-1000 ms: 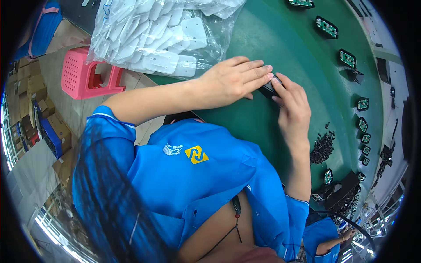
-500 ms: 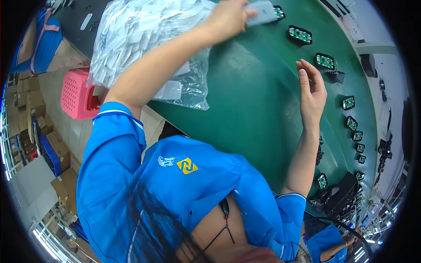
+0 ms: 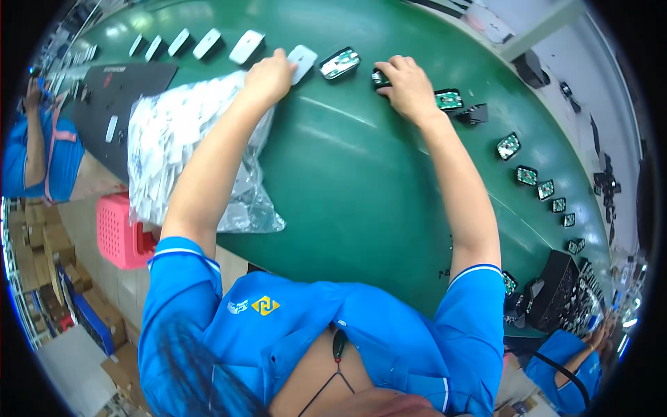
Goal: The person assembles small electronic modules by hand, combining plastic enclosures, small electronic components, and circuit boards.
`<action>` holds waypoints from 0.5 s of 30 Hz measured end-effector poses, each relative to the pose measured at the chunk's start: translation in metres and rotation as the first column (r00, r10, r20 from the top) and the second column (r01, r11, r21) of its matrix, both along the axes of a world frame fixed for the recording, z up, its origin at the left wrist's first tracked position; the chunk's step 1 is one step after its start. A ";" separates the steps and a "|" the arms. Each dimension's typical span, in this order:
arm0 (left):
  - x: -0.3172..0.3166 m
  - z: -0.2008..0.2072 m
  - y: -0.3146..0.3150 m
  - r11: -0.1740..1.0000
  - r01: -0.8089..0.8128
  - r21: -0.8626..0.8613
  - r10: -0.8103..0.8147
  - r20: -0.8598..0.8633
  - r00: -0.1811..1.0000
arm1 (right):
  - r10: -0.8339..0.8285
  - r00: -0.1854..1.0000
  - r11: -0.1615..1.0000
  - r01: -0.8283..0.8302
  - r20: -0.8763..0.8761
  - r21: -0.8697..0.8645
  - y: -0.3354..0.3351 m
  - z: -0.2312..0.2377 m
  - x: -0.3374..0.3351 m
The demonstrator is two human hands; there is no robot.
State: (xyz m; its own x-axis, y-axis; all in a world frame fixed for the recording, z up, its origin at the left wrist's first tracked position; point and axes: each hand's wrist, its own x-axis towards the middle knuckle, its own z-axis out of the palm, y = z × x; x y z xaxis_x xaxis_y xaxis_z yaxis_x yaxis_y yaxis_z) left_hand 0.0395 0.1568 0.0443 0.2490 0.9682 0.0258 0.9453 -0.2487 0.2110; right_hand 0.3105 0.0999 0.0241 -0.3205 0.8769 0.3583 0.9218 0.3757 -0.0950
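My left hand (image 3: 269, 78) is closed at the near-left edge of a pale grey cover plate (image 3: 303, 64), its fingertips against it. Whether a housing lies beneath that plate cannot be made out. My right hand (image 3: 408, 89) grips a small black housing (image 3: 380, 78), mostly hidden by the fingers. Between the two hands sits an open black housing with a green circuit board (image 3: 340, 63). Just right of my right hand stands another board-filled housing (image 3: 449, 99), beside a black bracket-like piece (image 3: 474, 114).
Covered housings (image 3: 247, 47) line the far left of the green table (image 3: 333, 181). A clear bag of pale plates (image 3: 187, 139) lies by my left forearm, near a black mat (image 3: 104, 97). More open housings (image 3: 508, 146) curve down the right to a black box (image 3: 552, 292). Other people sit at both sides.
The view has shifted, showing more of the far-left row. My left hand has brought the pale plate down beside the row. My right hand has reached forward and taken hold of a black housing.
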 end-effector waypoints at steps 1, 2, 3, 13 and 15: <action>-0.001 0.003 -0.003 1.000 0.003 0.012 -0.002 -0.039 0.999 | -0.018 1.000 0.999 0.018 -0.012 0.029 -0.002 0.007 -0.003; -0.001 0.005 -0.004 1.000 0.006 0.023 -0.004 -0.080 0.997 | -0.035 0.999 0.998 0.037 -0.026 0.057 -0.006 0.014 -0.003; -0.003 0.005 -0.005 0.998 0.012 0.061 -0.004 -0.122 0.993 | -0.077 0.997 0.992 0.077 -0.003 0.099 -0.010 0.031 -0.001; 0.076 -0.008 -0.017 0.841 0.327 0.430 -0.194 -0.325 0.925 | -0.216 0.892 0.905 0.335 0.396 -0.261 -0.043 0.047 0.052; 0.078 -0.021 -0.011 0.781 0.396 0.483 -0.203 -0.403 0.893 | -0.222 0.889 0.935 0.311 0.400 -0.172 -0.049 0.040 0.050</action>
